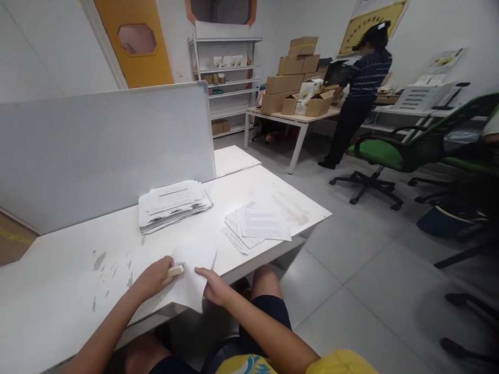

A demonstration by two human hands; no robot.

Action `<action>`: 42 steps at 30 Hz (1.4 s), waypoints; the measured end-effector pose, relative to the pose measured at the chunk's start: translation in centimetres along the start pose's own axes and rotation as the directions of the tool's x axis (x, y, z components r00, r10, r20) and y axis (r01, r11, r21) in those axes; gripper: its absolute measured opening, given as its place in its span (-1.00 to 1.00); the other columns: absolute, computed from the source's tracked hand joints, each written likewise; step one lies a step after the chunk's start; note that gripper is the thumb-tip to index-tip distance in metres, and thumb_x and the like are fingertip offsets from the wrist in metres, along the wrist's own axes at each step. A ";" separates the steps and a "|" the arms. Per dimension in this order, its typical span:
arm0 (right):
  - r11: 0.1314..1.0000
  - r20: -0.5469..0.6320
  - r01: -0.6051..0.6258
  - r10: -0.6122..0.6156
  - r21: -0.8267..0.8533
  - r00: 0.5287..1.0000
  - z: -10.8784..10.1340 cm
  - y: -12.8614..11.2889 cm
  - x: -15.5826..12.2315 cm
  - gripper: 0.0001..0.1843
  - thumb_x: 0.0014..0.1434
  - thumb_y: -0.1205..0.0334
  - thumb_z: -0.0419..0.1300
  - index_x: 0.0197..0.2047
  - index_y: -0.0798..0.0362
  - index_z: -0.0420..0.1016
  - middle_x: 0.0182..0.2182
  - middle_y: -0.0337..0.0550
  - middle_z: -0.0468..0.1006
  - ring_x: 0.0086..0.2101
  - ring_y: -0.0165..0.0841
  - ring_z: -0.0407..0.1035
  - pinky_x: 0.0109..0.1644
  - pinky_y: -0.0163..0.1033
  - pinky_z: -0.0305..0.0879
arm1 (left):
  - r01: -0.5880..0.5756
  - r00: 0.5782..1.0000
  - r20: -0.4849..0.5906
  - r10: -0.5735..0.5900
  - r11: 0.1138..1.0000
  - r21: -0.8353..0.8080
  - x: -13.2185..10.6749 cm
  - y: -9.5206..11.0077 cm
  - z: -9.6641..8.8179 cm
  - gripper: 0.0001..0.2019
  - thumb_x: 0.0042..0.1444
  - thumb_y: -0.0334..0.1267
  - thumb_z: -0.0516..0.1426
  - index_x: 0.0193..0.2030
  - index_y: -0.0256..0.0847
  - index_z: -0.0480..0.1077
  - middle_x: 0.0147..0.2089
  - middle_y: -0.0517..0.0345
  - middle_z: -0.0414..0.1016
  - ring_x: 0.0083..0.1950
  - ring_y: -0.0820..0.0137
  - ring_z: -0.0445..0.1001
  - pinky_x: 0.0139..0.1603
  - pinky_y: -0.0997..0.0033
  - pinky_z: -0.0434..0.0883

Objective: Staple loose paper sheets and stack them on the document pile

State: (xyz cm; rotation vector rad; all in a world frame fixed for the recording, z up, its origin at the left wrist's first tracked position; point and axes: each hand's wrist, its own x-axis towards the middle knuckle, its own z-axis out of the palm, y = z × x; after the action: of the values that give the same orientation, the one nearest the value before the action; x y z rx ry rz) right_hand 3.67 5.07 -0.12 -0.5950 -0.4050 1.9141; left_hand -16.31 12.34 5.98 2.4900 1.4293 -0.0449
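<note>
Your left hand (156,279) clenches a small beige block (175,270) against the white sheet (195,253) at the near edge of the desk (62,300) — your right hand (214,287), fingers extended, presses the sheet's edge — with the paper stack (172,204) at 12 o'clock.

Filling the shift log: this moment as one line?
left hand: grips small beige block on white sheet | right hand: on sheet's near edge | desk: paper stack, loose printed sheets

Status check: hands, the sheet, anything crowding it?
Left hand grips small beige block, pressed on white sheet. Right hand flat on sheet's lower edge. Paper stack and loose sheets lie apart, behind; nothing blocking.
</note>
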 end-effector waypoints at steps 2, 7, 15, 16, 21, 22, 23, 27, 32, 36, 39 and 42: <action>0.998 -0.009 -0.014 0.014 -0.057 1.000 -0.1 -0.6 0.0 -0.55 -0.19 0.05 0.44 -0.22 0.06 0.55 -0.26 -0.08 0.65 -0.02 -0.09 0.51 0.14 -0.02 0.37 | 0.070 0.997 -0.029 -0.076 0.982 -0.178 -0.7 -0.3 0.8 -0.56 0.15 -0.01 0.09 0.09 -0.19 0.22 -0.12 0.01 0.53 -0.12 0.17 0.56 -0.09 0.23 0.42; 0.976 0.049 -0.045 0.057 -0.212 0.997 -0.6 -3.0 0.0 -0.43 -0.30 0.09 0.50 -0.18 0.10 0.54 -0.23 -0.08 0.65 -0.06 -0.13 0.51 0.15 -0.06 0.33 | 0.159 0.981 -0.010 -0.193 0.837 -0.524 -1.6 0.0 2.1 0.08 0.05 0.17 0.19 0.50 -0.23 -0.33 0.24 -0.26 0.44 0.29 0.04 0.43 0.23 0.07 0.38; 0.839 0.062 -0.066 0.118 -0.540 0.991 -1.3 -7.7 -0.8 -0.43 -0.32 0.19 0.46 -0.15 0.11 0.56 -0.20 -0.08 0.65 -0.18 -0.19 0.51 -0.04 -0.13 0.37 | 0.226 0.965 0.079 -0.249 0.644 -0.731 -2.5 3.1 0.4 -0.16 0.04 0.41 0.07 0.21 -0.27 0.40 0.32 -0.15 0.40 0.38 -0.03 0.30 0.41 0.05 0.20; 0.805 0.047 -0.075 0.127 -0.588 0.991 -1.3 -8.3 -1.2 -0.47 -0.29 0.20 0.44 -0.16 0.11 0.57 -0.21 -0.10 0.65 -0.19 -0.20 0.50 -0.06 -0.15 0.38 | 0.238 0.963 0.105 -0.250 0.593 -0.770 -2.8 3.6 0.2 -0.21 0.04 0.41 0.09 0.15 -0.25 0.45 0.25 -0.12 0.47 0.32 -0.02 0.37 0.36 0.08 0.27; 0.612 0.035 -0.103 0.210 -0.784 0.977 -1.2 -10.9 -2.9 -0.63 -0.12 0.23 0.40 -0.18 0.07 0.60 -0.20 -0.15 0.65 -0.18 -0.24 0.50 -0.09 -0.21 0.42 | 0.269 0.962 0.215 -0.169 0.454 -0.849 -4.1 5.0 0.7 -0.35 -0.06 0.32 0.26 -0.09 -0.24 0.48 -0.28 0.11 0.57 -0.32 0.30 0.52 -0.25 0.37 0.47; 0.571 0.048 -0.094 0.229 -0.816 0.972 -1.2 -11.3 -3.1 -0.65 -0.10 0.22 0.40 -0.17 0.07 0.61 -0.19 -0.15 0.65 -0.17 -0.25 0.50 -0.08 -0.22 0.41 | 0.277 0.961 0.242 -0.134 0.450 -0.849 -4.3 5.2 1.0 -0.35 -0.09 0.31 0.29 -0.11 -0.25 0.47 -0.37 0.17 0.52 -0.42 0.37 0.45 -0.35 0.42 0.42; 0.527 0.069 -0.075 0.247 -0.846 0.966 -1.3 -11.7 -3.4 -0.66 -0.07 0.21 0.40 -0.16 0.07 0.62 -0.18 -0.16 0.65 -0.16 -0.25 0.50 -0.06 -0.23 0.41 | 0.276 0.961 0.261 -0.097 0.454 -0.847 -4.4 5.4 1.3 -0.35 -0.12 0.30 0.31 -0.12 -0.26 0.46 -0.43 0.22 0.47 -0.47 0.41 0.40 -0.42 0.45 0.37; 0.396 0.201 0.062 0.323 -0.916 0.925 -1.2 -13.0 -4.3 -0.66 0.02 0.15 0.39 -0.12 0.08 0.65 -0.15 -0.20 0.65 -0.08 -0.27 0.48 0.05 -0.29 0.34 | 0.170 0.976 0.214 0.029 0.505 -0.846 -4.9 6.7 1.5 -0.35 -0.11 0.31 0.30 -0.12 -0.26 0.48 -0.37 0.12 0.53 -0.25 0.24 0.52 -0.22 0.37 0.47; 0.351 0.274 0.153 0.328 -0.924 0.904 -0.8 -14.1 -6.0 -0.68 0.08 0.14 0.35 -0.10 0.07 0.66 -0.12 -0.24 0.64 -0.06 -0.30 0.47 0.06 -0.36 0.31 | 0.094 0.994 0.105 -0.015 0.582 -0.808 -5.9 8.8 0.0 -0.40 -0.08 0.25 0.28 -0.08 -0.23 0.55 -0.02 0.00 0.63 0.07 0.01 0.55 0.07 0.21 0.49; 0.331 0.263 0.170 0.259 -0.928 0.929 -0.4 -14.7 -7.4 -0.70 0.09 0.15 0.33 -0.11 0.09 0.65 -0.15 -0.22 0.64 -0.11 -0.30 0.48 0.01 -0.34 0.33 | 0.095 0.988 -0.031 -0.153 0.745 -0.661 -6.7 10.3 -1.5 -0.53 -0.09 0.10 0.28 -0.16 -0.22 0.62 -0.10 -0.02 0.68 -0.02 0.00 0.61 -0.01 0.19 0.55; 0.349 0.258 0.185 0.175 -0.919 0.950 -0.1 -15.1 -8.4 -0.69 0.08 0.13 0.33 -0.11 0.08 0.65 -0.16 -0.20 0.65 -0.12 -0.28 0.49 -0.01 -0.31 0.36 | 0.053 0.980 -0.135 -0.145 0.848 -0.527 -7.3 11.0 -2.0 -0.60 -0.04 0.07 0.23 -0.22 -0.18 0.65 -0.16 0.00 0.69 -0.10 0.03 0.64 -0.08 0.23 0.58; 0.386 0.327 0.267 0.099 -0.883 0.940 0.6 -15.6 -9.4 -0.68 0.14 0.13 0.26 -0.08 0.08 0.65 -0.13 -0.15 0.65 -0.11 -0.26 0.50 0.01 -0.26 0.38 | 0.023 0.969 -0.214 -0.128 0.900 -0.435 -8.0 11.7 -1.5 -0.65 0.00 0.06 0.20 -0.27 -0.13 0.66 -0.23 0.03 0.70 -0.15 0.06 0.64 -0.11 0.28 0.58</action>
State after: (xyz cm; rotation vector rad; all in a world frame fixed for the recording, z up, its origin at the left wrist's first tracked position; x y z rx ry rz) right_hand 18.15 2.73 10.71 -0.9262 -1.7981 1.5195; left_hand -10.63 0.38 11.18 2.1248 1.4358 0.5167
